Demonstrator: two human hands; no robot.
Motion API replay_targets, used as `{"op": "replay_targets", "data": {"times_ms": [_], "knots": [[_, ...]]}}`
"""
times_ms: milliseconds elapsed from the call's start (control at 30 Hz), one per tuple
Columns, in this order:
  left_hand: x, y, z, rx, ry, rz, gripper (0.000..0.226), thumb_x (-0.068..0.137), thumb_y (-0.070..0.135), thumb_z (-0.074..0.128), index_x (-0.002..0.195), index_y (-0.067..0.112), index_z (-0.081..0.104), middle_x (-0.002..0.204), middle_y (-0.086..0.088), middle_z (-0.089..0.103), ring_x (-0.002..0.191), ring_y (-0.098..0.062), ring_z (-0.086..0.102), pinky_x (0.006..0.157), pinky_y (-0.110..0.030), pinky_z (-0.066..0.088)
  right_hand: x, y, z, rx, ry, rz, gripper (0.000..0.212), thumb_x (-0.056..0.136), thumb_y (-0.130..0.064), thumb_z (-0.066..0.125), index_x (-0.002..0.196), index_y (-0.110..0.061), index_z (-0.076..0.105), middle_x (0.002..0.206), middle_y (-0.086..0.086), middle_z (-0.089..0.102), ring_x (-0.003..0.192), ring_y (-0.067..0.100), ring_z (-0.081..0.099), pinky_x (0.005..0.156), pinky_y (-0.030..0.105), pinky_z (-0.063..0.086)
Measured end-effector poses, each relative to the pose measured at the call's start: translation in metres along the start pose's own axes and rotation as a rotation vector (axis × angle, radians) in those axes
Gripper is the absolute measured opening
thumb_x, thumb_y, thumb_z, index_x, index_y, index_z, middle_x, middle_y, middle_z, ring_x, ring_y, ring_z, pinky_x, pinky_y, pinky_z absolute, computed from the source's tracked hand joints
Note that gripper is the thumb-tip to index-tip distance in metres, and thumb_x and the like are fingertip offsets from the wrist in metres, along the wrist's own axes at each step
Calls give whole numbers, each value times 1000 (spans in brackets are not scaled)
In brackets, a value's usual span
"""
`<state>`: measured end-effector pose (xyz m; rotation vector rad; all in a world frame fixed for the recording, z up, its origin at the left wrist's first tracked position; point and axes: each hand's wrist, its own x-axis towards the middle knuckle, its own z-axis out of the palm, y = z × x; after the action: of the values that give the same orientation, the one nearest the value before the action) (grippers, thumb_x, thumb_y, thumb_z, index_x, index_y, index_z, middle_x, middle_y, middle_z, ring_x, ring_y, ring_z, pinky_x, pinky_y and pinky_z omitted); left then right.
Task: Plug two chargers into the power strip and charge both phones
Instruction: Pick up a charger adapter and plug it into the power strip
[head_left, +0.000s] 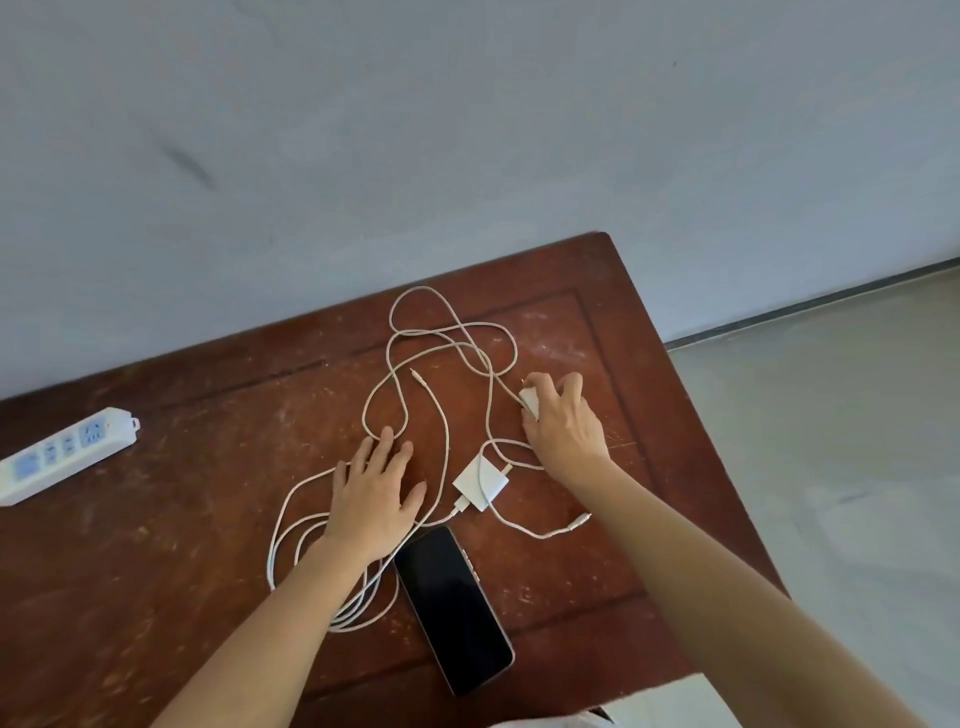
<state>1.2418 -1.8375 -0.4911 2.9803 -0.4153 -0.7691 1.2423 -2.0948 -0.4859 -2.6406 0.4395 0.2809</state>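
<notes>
Presently my right hand (563, 436) grips a light, rigid charger (530, 402) by its body — cable (441, 415) limp, tangled; left hand (376, 493) flat, open.

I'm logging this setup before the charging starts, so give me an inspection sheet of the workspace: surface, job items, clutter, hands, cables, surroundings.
Surface: scuffed brown wooden table.
Job's things: power strip at far left, nothing plugged in; white charger lying loose; one dark-screened phone; a second phone not seen.
Clutter: nothing seen.
Hands: left hand flat on the cables; right hand closed on a small white object, probably the second charger.
Cables: white cables tangled in loops.
Surroundings: grey wall, pale floor.
</notes>
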Motion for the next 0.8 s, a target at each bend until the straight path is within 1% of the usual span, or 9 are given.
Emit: {"op": "replay_targets", "data": {"times_ms": [100, 200, 300, 367, 433, 533, 600, 700, 800], "knots": [[0, 0, -2, 15, -27, -11, 65, 100, 55, 38, 156, 25, 26, 169, -3, 10, 155, -28, 9, 122, -54, 19, -1, -1, -4, 121, -85, 107, 55, 93, -26, 63, 140, -14, 37, 126, 14, 39, 96, 36, 66, 75, 37, 54], [1, 0, -10, 48, -84, 0, 66, 100, 54, 37, 158, 25, 20, 169, -3, 6, 155, -27, 7, 122, -53, 19, -10, 4, -17, 197, -161, 236, 62, 89, -36, 68, 139, -12, 42, 131, 14, 38, 104, 39, 62, 87, 41, 51], [0, 0, -26, 63, -123, 10, 65, 101, 50, 38, 158, 23, 21, 169, -2, 11, 154, -25, 14, 121, -50, 23, -24, 6, -39, 318, -83, 310, 56, 93, -37, 64, 138, -14, 42, 133, 15, 41, 99, 34, 60, 85, 40, 52], [-4, 0, -41, 30, -78, -5, 62, 101, 47, 42, 155, 19, 29, 165, -2, 26, 151, -23, 25, 120, -48, 28, -28, 0, -62, 451, 20, 311, 54, 94, -37, 61, 139, -16, 39, 130, 16, 47, 93, 29, 55, 80, 38, 50], [-14, -3, -56, -2, 30, -10, 59, 101, 45, 46, 152, 16, 36, 159, -3, 39, 146, -23, 35, 117, -46, 33, -27, -12, -87, 554, 133, 244, 53, 94, -38, 61, 138, -17, 39, 119, 14, 60, 93, 30, 61, 80, 40, 53], [-43, -15, -79, -50, 180, -37, 58, 100, 43, 50, 150, 16, 38, 156, -4, 42, 145, -23, 39, 116, -45, 34, -25, -48, -120, 616, 219, 77, 54, 90, -37, 63, 137, -20, 40, 106, 5, 63, 92, 30, 65, 80, 45, 56], [-65, -30, -91, -56, 249, -72, 58, 100, 43, 50, 150, 16, 38, 158, -5, 40, 146, -24, 36, 118, -45, 31, -27, -80, -130, 646, 217, -45, 54, 89, -37, 62, 137, -23, 42, 105, 4, 64, 89, 28, 66, 79, 47, 57], [-101, -61, -108, -106, 334, -153, 55, 99, 42, 51, 148, 17, 41, 159, -5, 38, 147, -24, 33, 119, -47, 29, -43, -137, -134, 676, 180, -236, 50, 91, -38, 62, 137, -27, 45, 103, 2, 65, 83, 24, 66, 73, 41, 57], [-139, -98, -119, -145, 401, -237, 53, 100, 42, 51, 147, 20, 43, 159, -4, 38, 147, -24, 34, 119, -47, 30, -74, -193, -133, 730, 147, -378, 49, 91, -37, 64, 137, -28, 48, 104, 0, 64, 81, 22, 63, 72, 37, 54]]}}
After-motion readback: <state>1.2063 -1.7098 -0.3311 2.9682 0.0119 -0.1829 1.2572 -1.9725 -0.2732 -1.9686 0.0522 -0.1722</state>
